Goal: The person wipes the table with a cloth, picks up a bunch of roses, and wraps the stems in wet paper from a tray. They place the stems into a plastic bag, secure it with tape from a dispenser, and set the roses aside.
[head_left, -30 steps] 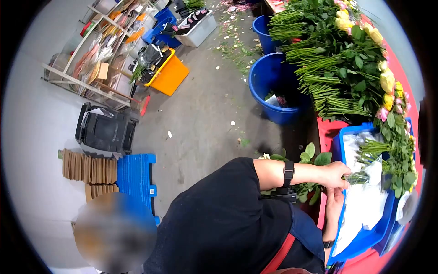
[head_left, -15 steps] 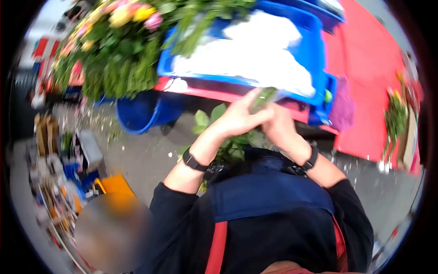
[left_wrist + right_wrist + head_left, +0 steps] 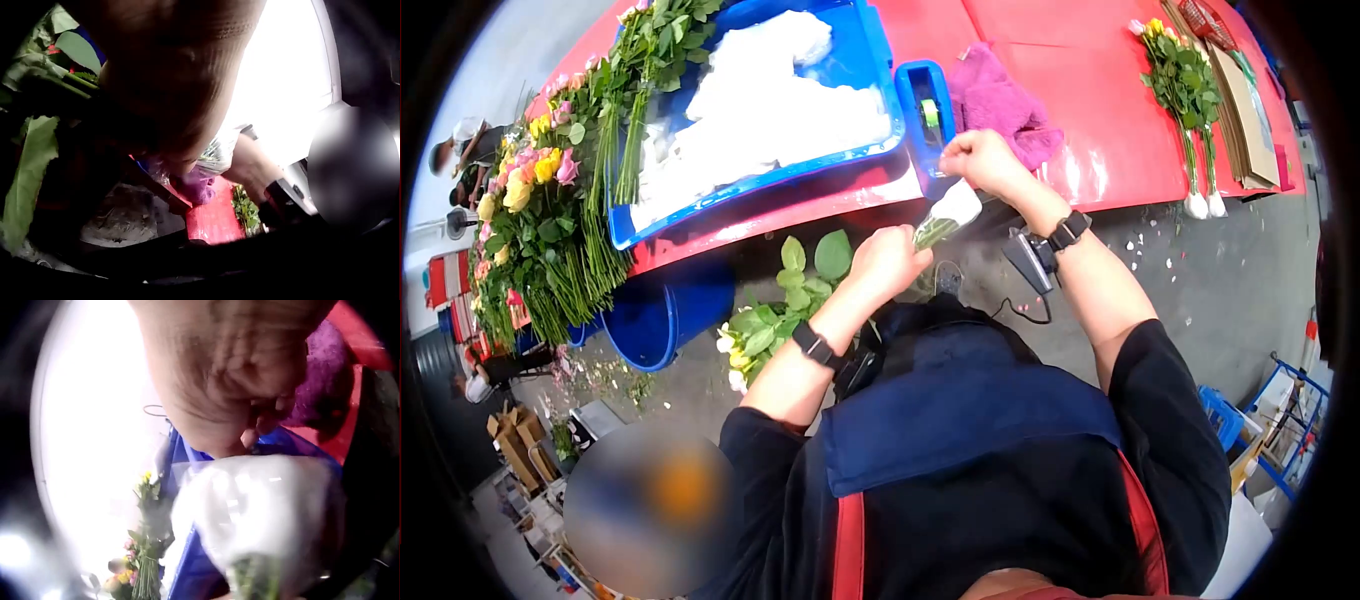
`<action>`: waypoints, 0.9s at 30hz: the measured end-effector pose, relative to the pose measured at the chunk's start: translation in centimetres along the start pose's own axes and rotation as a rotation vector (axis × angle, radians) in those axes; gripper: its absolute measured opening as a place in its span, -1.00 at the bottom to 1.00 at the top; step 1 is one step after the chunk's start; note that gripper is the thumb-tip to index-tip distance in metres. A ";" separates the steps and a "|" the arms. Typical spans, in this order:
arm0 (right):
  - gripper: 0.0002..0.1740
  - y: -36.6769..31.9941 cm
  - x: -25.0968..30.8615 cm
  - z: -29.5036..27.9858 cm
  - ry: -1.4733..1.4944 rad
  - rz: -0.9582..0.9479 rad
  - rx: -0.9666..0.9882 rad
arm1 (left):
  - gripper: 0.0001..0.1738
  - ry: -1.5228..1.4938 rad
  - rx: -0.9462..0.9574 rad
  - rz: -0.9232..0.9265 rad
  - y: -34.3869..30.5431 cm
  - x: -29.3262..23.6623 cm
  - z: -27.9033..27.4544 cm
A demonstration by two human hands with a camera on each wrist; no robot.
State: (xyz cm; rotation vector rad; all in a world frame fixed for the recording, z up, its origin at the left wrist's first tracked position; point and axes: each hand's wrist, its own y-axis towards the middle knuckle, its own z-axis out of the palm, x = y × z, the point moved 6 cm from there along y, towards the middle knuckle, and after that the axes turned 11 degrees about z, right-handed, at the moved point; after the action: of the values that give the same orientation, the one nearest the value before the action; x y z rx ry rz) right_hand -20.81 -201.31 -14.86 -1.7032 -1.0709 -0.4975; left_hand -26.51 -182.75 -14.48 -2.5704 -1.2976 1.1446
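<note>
My left hand [image 3: 887, 262] grips a bunch of leafy roses [image 3: 772, 322] by its stems, blooms toward the lower left. A clear plastic bag with white padding [image 3: 956, 205] covers the stem ends, which point up and right. Its crinkled plastic bag [image 3: 217, 154] also shows past the hand in the left wrist view. My right hand [image 3: 990, 162] is beside the blue tape dispenser [image 3: 924, 112], which holds a green roll. The fingers of that right hand [image 3: 228, 381] are bent above the bagged stem ends [image 3: 256, 512]; I cannot tell whether they pinch anything.
On the red-covered table [image 3: 1060, 60] stands a blue tray [image 3: 745, 185] of white padding [image 3: 780, 110]. A purple cloth [image 3: 1000, 100] lies beside the dispenser. Many roses [image 3: 540, 240] lie left, two small bunches [image 3: 1185, 95] right. A blue bucket [image 3: 665, 320] stands below the table edge.
The view has swung toward the table's right part. My right hand has left the stems and moved up to the tape dispenser. The left hand still holds the bunch.
</note>
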 end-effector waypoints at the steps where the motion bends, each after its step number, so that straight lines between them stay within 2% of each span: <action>1: -0.79 -0.7 0.8 -0.1 0.003 -0.065 -0.013 | -0.59 -0.034 0.030 -0.027 0.8 -0.3 0.6; 3: -0.82 -5.6 3.2 -0.6 -0.024 -0.284 -0.059 | -0.57 -0.105 0.089 -0.082 2.3 -0.6 1.5; 4: -0.85 -8.5 2.9 -0.2 -0.089 -0.294 -0.020 | -0.58 -0.091 0.084 -0.032 3.3 -0.7 2.0; 5: -0.88 -11.2 2.2 0.2 -0.154 -0.305 0.017 | -0.58 -0.212 0.071 -0.004 4.4 -0.5 2.8; 7: -0.85 -13.1 -1.6 0.2 -0.212 -0.194 0.011 | -0.63 -0.384 0.065 0.200 4.6 -3.3 0.8; 8: -0.89 -12.4 -4.3 0.0 -0.071 -0.119 -0.050 | -0.67 -0.533 0.329 0.004 2.8 -5.4 -1.1; 9: -0.89 -11.5 -6.5 0.2 0.198 0.043 0.093 | -0.73 -0.688 0.384 0.005 1.7 -6.5 -1.0; 11: -0.79 -12.0 -4.5 -0.5 0.564 -0.252 -0.024 | -0.72 -0.678 0.437 -0.059 0.7 -7.5 -0.9; 12: -0.75 -10.8 -4.8 -0.3 0.571 -0.273 0.092 | -0.69 -0.578 0.305 0.003 0.6 -7.5 -0.9; 14: -0.67 -7.8 -4.0 -0.5 0.579 -0.317 0.327 | -0.72 -0.535 0.229 0.016 -0.5 -8.5 -1.8; 16: -0.65 -8.3 1.3 -2.9 0.203 -0.547 -0.122 | -0.74 -0.432 0.146 0.090 -1.4 -9.1 -1.9; 18: -0.56 -8.3 3.0 -1.9 -0.331 -0.959 -0.338 | -0.73 -0.420 0.088 0.101 -2.5 -9.8 -2.7; 20: -0.65 -8.0 1.0 -0.4 -0.429 -0.881 -0.209 | -0.72 -0.318 -0.012 0.108 -2.7 -9.5 -3.8; 22: -0.71 -8.0 -2.0 0.6 -0.305 -0.927 -0.329 | -0.70 -0.242 -0.107 0.060 -2.8 -8.8 -5.1; 25: -0.82 -6.8 -1.6 2.0 -0.079 -0.635 -0.110 | -0.66 -0.059 -0.224 -0.084 -1.9 -5.7 -5.5; 26: -0.86 -7.1 -1.4 3.8 -0.305 -0.730 -0.049 | -0.64 -0.002 -0.270 -0.099 -1.6 -4.7 -5.8; 27: -0.91 -7.5 -1.2 4.6 -0.263 -0.753 0.004 | -0.65 0.083 -0.284 -0.146 -1.5 -3.5 -6.2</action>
State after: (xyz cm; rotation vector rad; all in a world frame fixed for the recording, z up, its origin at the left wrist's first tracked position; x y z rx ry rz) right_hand -28.49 -197.04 -13.49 -1.3388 -1.9143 -0.7439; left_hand -24.96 -182.52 -7.42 -2.6189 -1.7048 0.8748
